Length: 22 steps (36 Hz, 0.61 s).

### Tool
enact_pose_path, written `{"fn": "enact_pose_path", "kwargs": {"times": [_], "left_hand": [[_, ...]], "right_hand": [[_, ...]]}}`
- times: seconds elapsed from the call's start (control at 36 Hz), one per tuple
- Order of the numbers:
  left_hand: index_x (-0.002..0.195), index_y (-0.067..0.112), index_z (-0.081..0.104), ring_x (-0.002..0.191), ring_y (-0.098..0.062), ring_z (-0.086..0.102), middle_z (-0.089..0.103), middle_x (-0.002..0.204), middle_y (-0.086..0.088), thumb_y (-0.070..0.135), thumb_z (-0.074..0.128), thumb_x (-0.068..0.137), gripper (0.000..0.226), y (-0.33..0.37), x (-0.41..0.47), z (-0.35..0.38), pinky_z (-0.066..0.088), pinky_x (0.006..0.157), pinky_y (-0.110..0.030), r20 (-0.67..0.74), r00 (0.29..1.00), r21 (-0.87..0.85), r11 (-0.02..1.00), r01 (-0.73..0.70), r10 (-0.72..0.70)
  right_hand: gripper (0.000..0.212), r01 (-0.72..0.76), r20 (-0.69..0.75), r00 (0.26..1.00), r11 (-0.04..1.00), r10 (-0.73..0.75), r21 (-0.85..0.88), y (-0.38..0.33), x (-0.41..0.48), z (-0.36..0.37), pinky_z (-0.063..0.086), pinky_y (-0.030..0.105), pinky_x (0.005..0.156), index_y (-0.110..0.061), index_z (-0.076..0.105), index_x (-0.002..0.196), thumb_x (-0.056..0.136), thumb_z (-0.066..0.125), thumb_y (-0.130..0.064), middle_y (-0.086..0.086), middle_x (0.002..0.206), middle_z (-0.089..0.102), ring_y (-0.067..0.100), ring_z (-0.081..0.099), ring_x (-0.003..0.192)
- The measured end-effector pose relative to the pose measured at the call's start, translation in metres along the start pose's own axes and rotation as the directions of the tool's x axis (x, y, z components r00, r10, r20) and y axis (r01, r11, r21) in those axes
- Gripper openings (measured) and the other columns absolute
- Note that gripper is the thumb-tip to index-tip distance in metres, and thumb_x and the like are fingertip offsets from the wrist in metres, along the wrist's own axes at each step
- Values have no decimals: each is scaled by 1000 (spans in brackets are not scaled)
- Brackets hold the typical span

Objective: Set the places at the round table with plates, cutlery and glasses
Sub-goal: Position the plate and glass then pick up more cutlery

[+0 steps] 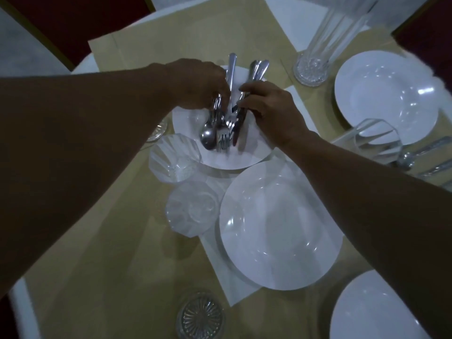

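Both hands work over the cutlery pile [221, 123] on the far white plate [247, 155]: left hand [200, 86] pinches spoon handles, right hand [266, 108] grips knife handles. Nearest is a ribbed glass [200, 316], then an empty white plate [281, 231] w/ two glasses [193, 209] beside it. Far right: another plate [384, 94] & tall glass [315, 62].

A tan cloth [127, 241] spreads beneath the grip and on every side of it. A white napkin [227, 285] lies well nearer than the grip — another [293, 20] far beyond it. A dark red chair [73, 20] stands beyond-left, a second chair [428, 37] beyond-right.
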<state>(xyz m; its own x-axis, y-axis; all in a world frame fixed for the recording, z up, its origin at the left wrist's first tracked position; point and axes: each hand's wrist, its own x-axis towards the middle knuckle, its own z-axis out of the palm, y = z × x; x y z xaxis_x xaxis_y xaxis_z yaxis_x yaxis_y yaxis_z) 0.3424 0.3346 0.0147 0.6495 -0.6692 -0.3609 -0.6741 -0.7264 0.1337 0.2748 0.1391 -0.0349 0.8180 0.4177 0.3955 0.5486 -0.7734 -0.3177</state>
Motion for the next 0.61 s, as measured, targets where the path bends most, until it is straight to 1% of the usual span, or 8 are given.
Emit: {"fn": "enact_pose_path", "kwargs": {"times": [0.06, 0.14, 0.25, 0.31, 0.39, 0.44, 0.53, 0.61], "left_hand": [[115, 39, 68, 106, -26, 61, 62, 116, 2, 19, 68, 85, 35, 0, 1, 0, 53, 83, -43, 8, 999, 40, 999, -34, 34], [117, 37, 66, 107, -26, 60, 59, 121, 3, 17, 67, 87, 36, 1, 1, 0, 53, 82, -44, 13, 997, 72, 994, -78, 78], [119, 34, 65, 106, -28, 61, 60, 120, 0, 17, 67, 87, 36, 6, 1, -1, 53, 81, -44, 7, 994, 109, 988, -113, 113], [117, 36, 65, 104, -28, 61, 61, 118, 2, 15, 64, 87, 36, 7, 2, -2, 52, 79, -40, -2, 993, 132, 984, -117, 118], [116, 36, 62, 102, -28, 62, 59, 110, 2, 14, 63, 87, 36, 7, 7, 0, 48, 72, -34, -14, 989, 181, 973, -145, 150], [115, 36, 61, 103, -26, 61, 58, 105, 3, 13, 62, 87, 36, 6, 9, 1, 42, 68, -31, -24, 984, 207, 964, -168, 177], [112, 35, 63, 103, -24, 61, 57, 100, 3, 16, 60, 89, 30, 6, 12, 5, 35, 67, -29, -36, 979, 249, 950, -187, 201], [110, 31, 66, 105, -23, 60, 61, 106, 1, 17, 61, 89, 26, 8, 11, 4, 45, 74, -33, -34, 980, 250, 951, -184, 198]], "right_hand": [[11, 14, -57, 998, 1000, -13, 16, -4, -2, -3, 62, 49, 73, 5, 78, 86, 83, 69, 12, 24, 105, 74, 41, 74, 93], [11, -7, -130, 991, 999, 13, 49, -11, -5, -10, 60, 50, 73, 6, 74, 87, 86, 65, 12, 24, 106, 74, 41, 72, 95], [13, -67, -254, 963, 994, 87, 88, -24, -11, -18, 59, 49, 73, 6, 72, 89, 91, 60, 9, 21, 101, 74, 39, 71, 91], [14, -97, -328, 936, 990, 127, 107, -31, -16, -20, 59, 47, 73, 6, 73, 89, 93, 59, 8, 20, 96, 74, 38, 71, 87], [14, -138, -405, 894, 978, 192, 158, -44, -28, -25, 57, 41, 79, 7, 72, 90, 95, 60, 6, 20, 93, 73, 36, 69, 85], [14, -166, -437, 867, 965, 240, 201, -53, -39, -28, 55, 39, 81, 8, 71, 92, 96, 58, 7, 19, 93, 71, 36, 68, 86], [8, -208, -457, 832, 941, 313, 266, -71, -52, -34, 54, 35, 77, 8, 70, 94, 95, 61, 8, 19, 90, 70, 34, 67, 83], [11, -254, -445, 813, 917, 375, 308, -90, -65, -40, 52, 32, 74, 9, 70, 95, 96, 63, 0, 17, 90, 69, 33, 66, 80]]}}
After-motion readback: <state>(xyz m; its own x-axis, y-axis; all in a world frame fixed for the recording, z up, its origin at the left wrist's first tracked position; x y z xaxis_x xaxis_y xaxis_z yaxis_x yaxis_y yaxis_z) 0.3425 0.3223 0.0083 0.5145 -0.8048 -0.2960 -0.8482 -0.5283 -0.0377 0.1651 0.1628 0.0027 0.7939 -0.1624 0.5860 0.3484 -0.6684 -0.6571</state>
